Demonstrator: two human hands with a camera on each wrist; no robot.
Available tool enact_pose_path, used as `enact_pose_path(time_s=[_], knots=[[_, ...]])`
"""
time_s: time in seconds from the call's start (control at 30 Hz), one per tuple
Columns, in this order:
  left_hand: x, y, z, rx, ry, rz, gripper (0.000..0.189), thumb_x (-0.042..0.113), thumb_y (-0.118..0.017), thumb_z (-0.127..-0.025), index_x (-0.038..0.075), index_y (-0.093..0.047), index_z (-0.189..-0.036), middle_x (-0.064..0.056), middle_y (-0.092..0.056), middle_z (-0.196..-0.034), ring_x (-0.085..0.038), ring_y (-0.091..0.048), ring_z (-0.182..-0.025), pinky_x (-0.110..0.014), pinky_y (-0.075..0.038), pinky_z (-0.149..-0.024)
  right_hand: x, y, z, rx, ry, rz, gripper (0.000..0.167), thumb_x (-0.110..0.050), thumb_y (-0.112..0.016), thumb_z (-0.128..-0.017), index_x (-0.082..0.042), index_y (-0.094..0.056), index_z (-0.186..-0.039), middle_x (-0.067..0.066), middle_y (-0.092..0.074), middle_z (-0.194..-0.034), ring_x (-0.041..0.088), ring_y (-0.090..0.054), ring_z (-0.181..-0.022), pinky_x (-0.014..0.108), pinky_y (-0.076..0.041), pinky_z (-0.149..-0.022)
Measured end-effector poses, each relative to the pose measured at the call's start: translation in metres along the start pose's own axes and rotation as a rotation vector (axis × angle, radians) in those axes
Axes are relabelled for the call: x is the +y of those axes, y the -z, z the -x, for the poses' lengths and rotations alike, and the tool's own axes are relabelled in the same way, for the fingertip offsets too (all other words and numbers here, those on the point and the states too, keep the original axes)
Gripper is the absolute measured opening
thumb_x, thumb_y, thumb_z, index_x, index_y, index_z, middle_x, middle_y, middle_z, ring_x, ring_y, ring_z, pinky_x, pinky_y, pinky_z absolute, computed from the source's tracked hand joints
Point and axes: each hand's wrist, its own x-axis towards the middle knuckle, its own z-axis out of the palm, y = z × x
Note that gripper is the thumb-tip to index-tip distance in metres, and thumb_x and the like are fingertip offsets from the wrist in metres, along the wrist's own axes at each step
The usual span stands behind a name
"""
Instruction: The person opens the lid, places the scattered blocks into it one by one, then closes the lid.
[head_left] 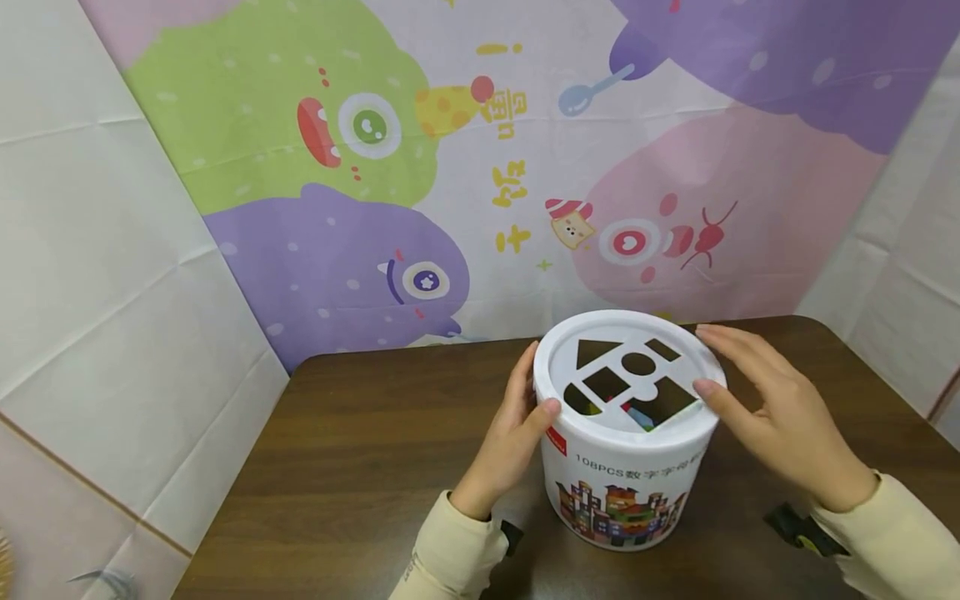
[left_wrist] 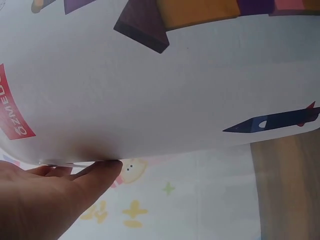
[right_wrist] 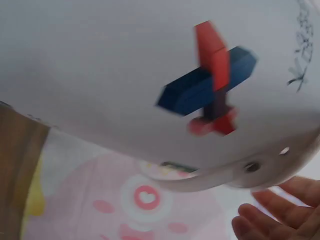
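A white round block bucket [head_left: 626,467] stands upright on the table, with printed toy blocks on its side. Its white lid [head_left: 555,367] has several cut-out shapes, and coloured pieces [head_left: 637,417] show through the holes. My left hand [head_left: 510,433] holds the bucket's left side at the rim, thumb in front and fingers round the side. In the left wrist view, its fingers [left_wrist: 97,177] lie against the bucket's wall. My right hand [head_left: 787,408] is spread at the right of the lid, thumb and fingertips at the rim. Contact there is unclear in the right wrist view.
The dark wooden table [head_left: 360,467] extends left of the bucket. Behind it hangs a cloth [head_left: 510,292] printed with cartoon monsters. Pale panels [head_left: 112,250] stand at the left, with more at the right.
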Motion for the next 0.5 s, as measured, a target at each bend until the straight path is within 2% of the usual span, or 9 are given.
enact_pose_path(time_s=[0.07, 0.13, 0.23, 0.4, 0.5], knots=[[0.001, 0.000, 0.000, 0.001, -0.002, -0.007, 0.077, 0.048, -0.054, -0.096, 0.024, -0.013, -0.157, -0.014, -0.037, -0.153, -0.029, -0.044, -0.134, -0.038, -0.041, -0.106, 0.004, 0.000, 0.003, -0.029, -0.083, 0.003, 0.063, -0.009, -0.074, -0.084, -0.018, -0.052, -0.143, 0.013, -0.056, -0.138, -0.011, -0.038, -0.131, 0.003, -0.024, -0.105], [0.001, 0.000, -0.001, 0.001, -0.006, -0.008, 0.077, 0.046, -0.054, -0.096, 0.024, -0.014, -0.157, -0.015, -0.036, -0.153, -0.029, -0.043, -0.135, -0.038, -0.040, -0.107, 0.007, -0.001, 0.004, -0.050, -0.129, -0.016, 0.064, -0.007, -0.072, -0.086, -0.021, -0.050, -0.145, 0.013, -0.055, -0.140, -0.013, -0.037, -0.131, 0.001, -0.024, -0.103], [0.002, 0.001, -0.001, 0.000, -0.014, -0.010, 0.078, 0.046, -0.055, -0.096, 0.022, -0.014, -0.157, -0.016, -0.036, -0.153, -0.030, -0.043, -0.135, -0.039, -0.041, -0.106, 0.010, -0.004, 0.006, -0.062, -0.146, -0.061, 0.059, -0.004, -0.067, -0.089, -0.018, -0.050, -0.144, 0.009, -0.055, -0.140, -0.013, -0.040, -0.129, 0.000, -0.027, -0.101], [0.001, 0.001, -0.001, 0.002, -0.020, -0.014, 0.078, 0.047, -0.056, -0.095, 0.023, -0.015, -0.157, -0.016, -0.037, -0.152, -0.030, -0.044, -0.134, -0.039, -0.042, -0.105, 0.013, -0.009, 0.009, -0.044, -0.151, -0.107, 0.053, -0.001, -0.063, -0.090, -0.013, -0.053, -0.141, -0.018, -0.052, -0.139, -0.012, -0.044, -0.125, 0.000, -0.031, -0.097], [0.001, 0.001, 0.000, -0.003, -0.019, -0.002, 0.076, 0.044, -0.056, -0.095, 0.024, -0.017, -0.156, -0.015, -0.038, -0.152, -0.029, -0.044, -0.134, -0.038, -0.042, -0.105, 0.013, -0.010, 0.010, -0.031, -0.156, -0.123, 0.052, 0.000, -0.062, -0.091, -0.013, -0.054, -0.141, -0.027, -0.050, -0.136, -0.011, -0.046, -0.124, 0.000, -0.033, -0.095]])
